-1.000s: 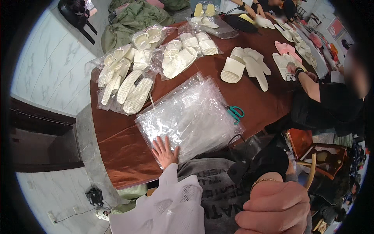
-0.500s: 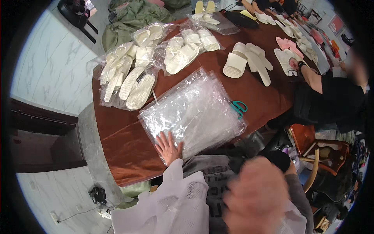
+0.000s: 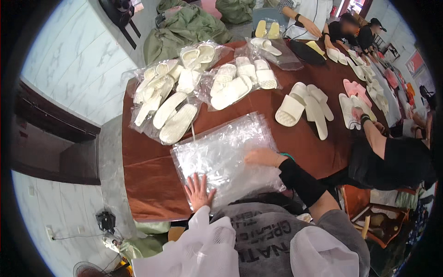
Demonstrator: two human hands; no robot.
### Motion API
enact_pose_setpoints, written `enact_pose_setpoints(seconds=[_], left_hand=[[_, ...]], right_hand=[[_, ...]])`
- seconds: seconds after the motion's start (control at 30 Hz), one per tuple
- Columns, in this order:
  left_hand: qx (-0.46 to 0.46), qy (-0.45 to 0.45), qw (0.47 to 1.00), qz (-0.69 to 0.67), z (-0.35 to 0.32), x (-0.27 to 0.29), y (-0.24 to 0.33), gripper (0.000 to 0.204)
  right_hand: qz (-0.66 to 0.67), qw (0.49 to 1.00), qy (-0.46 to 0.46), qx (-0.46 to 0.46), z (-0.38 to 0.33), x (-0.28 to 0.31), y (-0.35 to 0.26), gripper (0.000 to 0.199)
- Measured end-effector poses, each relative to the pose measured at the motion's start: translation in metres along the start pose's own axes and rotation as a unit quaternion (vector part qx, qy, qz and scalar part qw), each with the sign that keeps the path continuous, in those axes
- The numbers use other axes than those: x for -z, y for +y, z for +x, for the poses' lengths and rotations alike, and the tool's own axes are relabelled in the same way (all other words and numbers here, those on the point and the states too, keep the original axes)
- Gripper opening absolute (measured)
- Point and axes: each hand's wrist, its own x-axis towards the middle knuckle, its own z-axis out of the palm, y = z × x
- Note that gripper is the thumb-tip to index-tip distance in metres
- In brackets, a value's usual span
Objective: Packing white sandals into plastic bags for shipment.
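Observation:
A flat stack of clear plastic bags (image 3: pixel 221 159) lies near the front of the table. My left hand (image 3: pixel 199 190) rests palm down on its near left corner, fingers spread. Over the stack's right part is my right hand (image 3: pixel 265 157), curled in and closed; its fingertips are hidden, so anything inside them cannot be seen. A black sleeve covers that forearm. Just behind the right wrist, only a bit of the teal scissors' handle (image 3: pixel 287 155) shows. Cream slippers (image 3: pixel 177 123) in clear bags lie beyond the stack to the left. Unbagged cream slippers (image 3: pixel 304 106) lie beyond it to the right.
A brown cloth covers the table (image 3: pixel 145 189). At the right, a co-worker's hand (image 3: pixel 357 113) touches a cream slipper beside pink slippers (image 3: pixel 356 90). Further people work along the far side. A black bag-like thing (image 3: pixel 305 51) and yellow slippers (image 3: pixel 267 29) are at the back.
My right hand has moved from low in front of me, where it was blurred, forward onto the bag stack, now covering most of the scissors. My left hand stays flat on the bags. The view has shifted.

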Motion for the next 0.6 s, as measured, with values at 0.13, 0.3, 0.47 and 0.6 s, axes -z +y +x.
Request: enact_pose_setpoints(seconds=[0.13,0.3,0.47,0.6], left_hand=[[0.013,-0.010,1.000,0.008,-0.001,-0.004,-0.005,0.079],[0.021,-0.026,0.999,0.018,0.007,0.001,0.005,0.080],[0.039,-0.030,0.999,0.015,0.003,-0.002,0.002,0.081],[0.033,-0.039,0.999,-0.005,0.009,0.000,0.004,0.079]], right_hand=[[0.422,0.846,0.243,-0.216,0.049,0.106,0.053,0.022],[0.100,0.879,0.279,-0.372,0.092,0.138,0.184,0.027],[-0.045,0.872,0.310,-0.377,0.145,0.134,0.249,0.049],[-0.020,0.850,0.224,-0.476,0.161,0.132,0.269,0.050]])
